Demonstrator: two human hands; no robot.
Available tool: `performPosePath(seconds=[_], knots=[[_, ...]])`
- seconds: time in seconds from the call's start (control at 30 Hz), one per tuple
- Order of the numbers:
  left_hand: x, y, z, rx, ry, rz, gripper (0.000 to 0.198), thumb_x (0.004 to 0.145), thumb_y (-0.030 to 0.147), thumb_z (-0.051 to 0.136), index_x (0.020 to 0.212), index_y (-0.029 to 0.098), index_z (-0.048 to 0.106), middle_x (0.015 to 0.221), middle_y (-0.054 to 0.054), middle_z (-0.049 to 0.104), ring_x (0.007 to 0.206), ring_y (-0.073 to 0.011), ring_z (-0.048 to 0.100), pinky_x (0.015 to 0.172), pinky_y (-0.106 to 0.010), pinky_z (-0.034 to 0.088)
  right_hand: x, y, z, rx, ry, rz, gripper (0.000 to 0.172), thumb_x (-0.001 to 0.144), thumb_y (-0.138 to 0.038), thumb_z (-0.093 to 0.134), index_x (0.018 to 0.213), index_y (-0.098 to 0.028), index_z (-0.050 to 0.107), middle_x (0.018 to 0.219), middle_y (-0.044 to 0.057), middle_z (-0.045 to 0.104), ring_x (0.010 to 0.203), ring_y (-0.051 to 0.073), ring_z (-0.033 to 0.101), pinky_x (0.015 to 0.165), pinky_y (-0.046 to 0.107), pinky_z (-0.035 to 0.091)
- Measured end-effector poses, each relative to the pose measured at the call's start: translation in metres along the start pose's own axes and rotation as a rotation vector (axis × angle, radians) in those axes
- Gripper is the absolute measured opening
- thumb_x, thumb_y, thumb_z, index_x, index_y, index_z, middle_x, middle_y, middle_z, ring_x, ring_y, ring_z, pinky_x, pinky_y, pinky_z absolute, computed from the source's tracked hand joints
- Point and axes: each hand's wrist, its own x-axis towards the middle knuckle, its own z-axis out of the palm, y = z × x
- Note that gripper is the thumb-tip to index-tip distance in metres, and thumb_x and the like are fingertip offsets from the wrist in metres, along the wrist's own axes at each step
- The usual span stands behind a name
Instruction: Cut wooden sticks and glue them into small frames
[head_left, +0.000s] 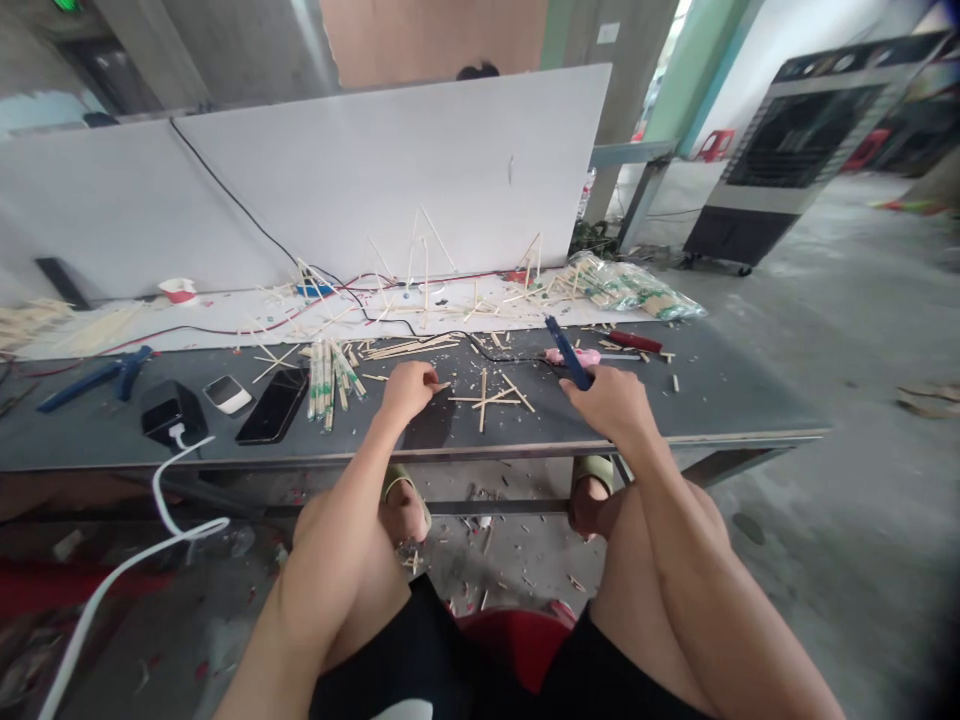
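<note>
My left hand [411, 393] pinches a short piece of wooden stick [442, 387] just above the dark grey table. My right hand [615, 403] is closed around a long, narrow blue hand tool [568, 352], its far end pointing up and away; its exact kind does not show. Between the hands, several thin wooden sticks lie crossed in a star-like figure [484, 400]. Beyond the blue tool is a pink glue gun [574, 356], partly hidden, with a black cord. A red-handled tool [634, 342] lies to its right.
Wrapped chopsticks [330, 382], a black phone [274, 405], a white device [227, 394], a black box [174, 412] with a white cable and a blue tool [97, 380] are on the left. Stick frames stand before a white board [375, 180]. Bagged chopsticks [637, 287] lie back right.
</note>
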Motion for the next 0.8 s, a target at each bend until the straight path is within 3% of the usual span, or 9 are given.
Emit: performPosePath(seconds=[0.17, 0.3, 0.43, 0.57, 0.67, 0.8], knots=[[0.006, 0.001, 0.003, 0.094, -0.064, 0.005, 0.008, 0.080, 0.028, 0.071, 0.081, 0.021, 0.076, 0.085, -0.010, 0.076, 0.083, -0.0248, 0.068, 0.074, -0.031, 0.047, -0.016, 0.012, 0.005, -0.087, -0.053, -0.070, 0.050, 0.086, -0.053, 0.058, 0.118, -0.017, 0.068, 0.102, 0.015, 0.073, 0.092, 0.031, 0.068, 0.078, 0.036, 0.048], [0.011, 0.003, 0.006, 0.179, -0.117, 0.013, 0.011, 0.084, 0.021, 0.064, 0.080, 0.019, 0.074, 0.084, -0.013, 0.075, 0.084, -0.0266, 0.069, 0.073, -0.031, 0.047, -0.028, 0.017, 0.011, -0.094, -0.017, -0.081, 0.050, 0.087, -0.048, 0.059, 0.125, -0.016, 0.064, 0.114, 0.017, 0.069, 0.102, 0.031, 0.065, 0.081, 0.035, 0.047], [0.012, 0.006, 0.010, 0.234, -0.150, 0.025, 0.015, 0.086, 0.016, 0.058, 0.080, 0.016, 0.072, 0.089, -0.017, 0.073, 0.088, -0.0284, 0.069, 0.077, -0.033, 0.048, -0.027, 0.030, 0.010, -0.096, 0.007, -0.063, 0.052, 0.088, -0.047, 0.058, 0.130, -0.016, 0.061, 0.112, 0.016, 0.069, 0.102, 0.030, 0.064, 0.082, 0.035, 0.047], [0.011, 0.012, 0.012, 0.293, -0.141, 0.017, 0.017, 0.084, 0.009, 0.056, 0.094, 0.010, 0.070, 0.099, -0.024, 0.070, 0.098, -0.0333, 0.067, 0.083, -0.036, 0.048, -0.019, 0.046, 0.005, -0.080, 0.044, -0.105, 0.051, 0.086, -0.044, 0.059, 0.129, -0.015, 0.062, 0.110, 0.016, 0.070, 0.099, 0.030, 0.065, 0.082, 0.035, 0.047], [0.012, 0.016, 0.009, 0.309, -0.119, -0.009, 0.027, 0.085, 0.007, 0.052, 0.109, 0.007, 0.064, 0.099, -0.026, 0.070, 0.098, -0.0352, 0.067, 0.083, -0.038, 0.047, -0.011, 0.046, 0.001, 0.048, 0.065, -0.109, 0.042, 0.084, -0.037, 0.062, 0.119, -0.015, 0.066, 0.101, 0.013, 0.072, 0.093, 0.028, 0.067, 0.081, 0.034, 0.047], [0.013, 0.021, 0.003, 0.161, 0.019, -0.071, 0.028, 0.092, 0.012, 0.045, 0.116, 0.011, 0.059, 0.101, -0.020, 0.071, 0.097, -0.0313, 0.067, 0.081, -0.036, 0.047, 0.004, 0.018, 0.006, 0.374, 0.012, -0.122, 0.028, 0.081, -0.030, 0.065, 0.105, -0.016, 0.069, 0.089, 0.005, 0.073, 0.084, 0.020, 0.068, 0.076, 0.027, 0.047]])
